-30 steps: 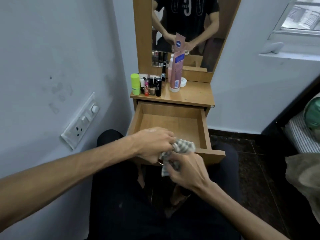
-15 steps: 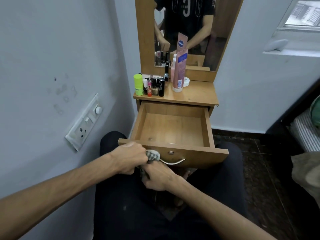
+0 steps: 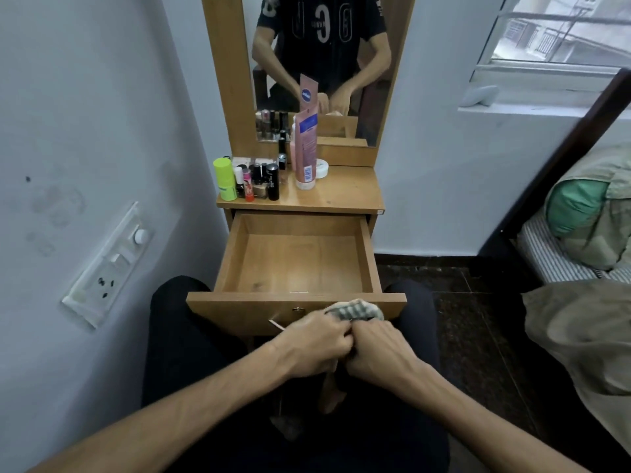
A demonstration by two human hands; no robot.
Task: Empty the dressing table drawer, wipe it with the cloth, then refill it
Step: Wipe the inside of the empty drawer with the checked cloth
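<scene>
The wooden drawer (image 3: 372, 254) of the dressing table is pulled out over my lap and nothing lies inside it. A grey-and-white checked cloth (image 3: 355, 310) is bunched against the drawer's front panel. My left hand (image 3: 316, 341) and my right hand (image 3: 379, 349) sit side by side just below it, both closed on the cloth. On the table top (image 3: 345, 194) stand a tall pink tube (image 3: 305, 148), a green bottle (image 3: 225, 179), several small dark cosmetics (image 3: 263, 180) and a white jar (image 3: 321, 169).
A mirror (image 3: 321, 63) rises behind the table top. On the wall to the left is a switch and socket plate (image 3: 109, 268). At the right are a bed with bedding (image 3: 587, 220) and a window (image 3: 553, 39). The floor is dark tile (image 3: 478, 319).
My hands dropped with the cloth from over the drawer's rim to below its front, then shifted right along the front panel. The view tilted, showing the whole drawer.
</scene>
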